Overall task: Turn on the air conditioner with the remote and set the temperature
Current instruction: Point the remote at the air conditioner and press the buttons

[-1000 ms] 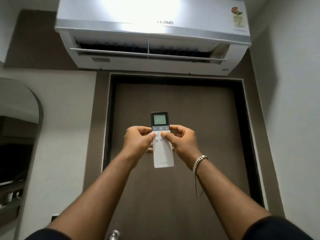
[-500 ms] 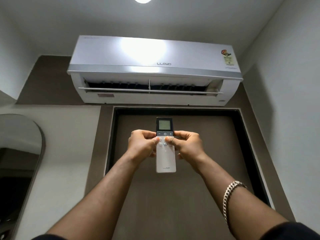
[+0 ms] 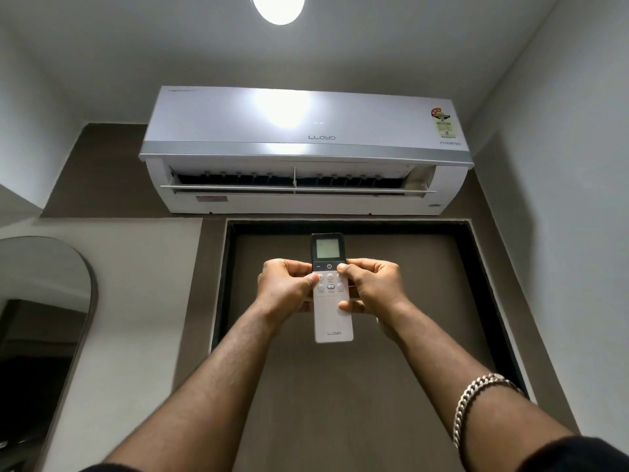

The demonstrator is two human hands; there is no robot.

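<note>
A white remote (image 3: 333, 321) with a dark top and a lit grey screen is held upright in front of me, pointing up at the air conditioner (image 3: 306, 151). My left hand (image 3: 284, 289) grips its left side, thumb resting on the white buttons. My right hand (image 3: 372, 287) grips the right side, thumb on the right end of the dark button strip beside the power symbol. The white wall unit hangs above the door, its louver flap open, two faint marks lit on its front panel.
A brown door (image 3: 340, 386) in a dark frame fills the wall behind the remote. An arched mirror (image 3: 41, 335) stands at the left. A round ceiling lamp (image 3: 277, 6) glows overhead. A white wall (image 3: 561, 233) runs close on the right.
My view has tilted upward, showing the whole air conditioner and the ceiling lamp. The remote has been raised along with it. My right thumb has shifted up from the white buttons to the dark button strip.
</note>
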